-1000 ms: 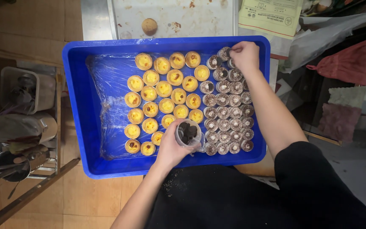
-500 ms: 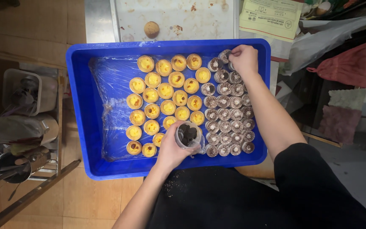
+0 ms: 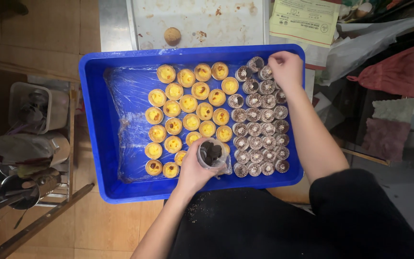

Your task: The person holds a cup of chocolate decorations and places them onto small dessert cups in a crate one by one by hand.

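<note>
My left hand (image 3: 193,169) still grips a clear cup of dark pieces (image 3: 211,154) at the near edge of the blue tray (image 3: 92,129). My right hand (image 3: 286,69), fingers pinched, remains over the far chocolate tarts (image 3: 259,115), barely shifted.

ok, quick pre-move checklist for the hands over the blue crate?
1. Left hand grips the clear cup of dark pieces: ok.
2. Cup upright, not spilling: ok.
3. Right hand at the far corner of the dark tarts: ok.
4. Piece held in right fingertips: cannot tell.
5. Yellow tarts undisturbed in rows: ok.
6. Blue crate fully supported underneath: cannot tell.
</note>
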